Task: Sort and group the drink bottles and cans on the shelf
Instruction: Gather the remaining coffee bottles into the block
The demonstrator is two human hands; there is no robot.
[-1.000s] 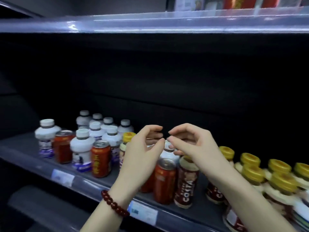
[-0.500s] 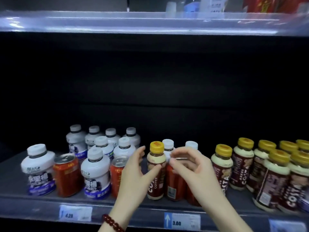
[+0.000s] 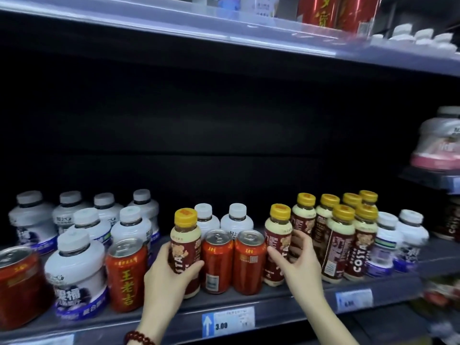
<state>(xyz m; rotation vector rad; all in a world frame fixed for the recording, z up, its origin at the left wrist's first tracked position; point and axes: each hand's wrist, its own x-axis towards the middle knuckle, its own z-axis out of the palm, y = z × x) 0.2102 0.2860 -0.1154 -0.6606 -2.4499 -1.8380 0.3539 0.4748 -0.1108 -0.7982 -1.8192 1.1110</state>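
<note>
My left hand (image 3: 167,277) is wrapped around a yellow-capped Costa coffee bottle (image 3: 185,241) standing on the shelf (image 3: 273,298). My right hand (image 3: 297,263) grips a second Costa bottle (image 3: 277,235) just right of two red cans (image 3: 231,260). Between the hands, behind the cans, stand two white-capped bottles (image 3: 221,219). Several more Costa bottles (image 3: 348,235) cluster to the right. White bottles (image 3: 77,270) and red cans (image 3: 125,272) are mixed at the left.
Two more white bottles (image 3: 398,240) stand at the right end of the Costa group. A price tag (image 3: 227,321) hangs on the shelf's front edge. An upper shelf (image 3: 224,28) carries red packs and white bottles. A pink-labelled bottle (image 3: 440,143) sits on a side shelf at right.
Both hands went from hovering with loose fingers to closing on Costa bottles, one on each side of the two red cans. The view shifted right and closer.
</note>
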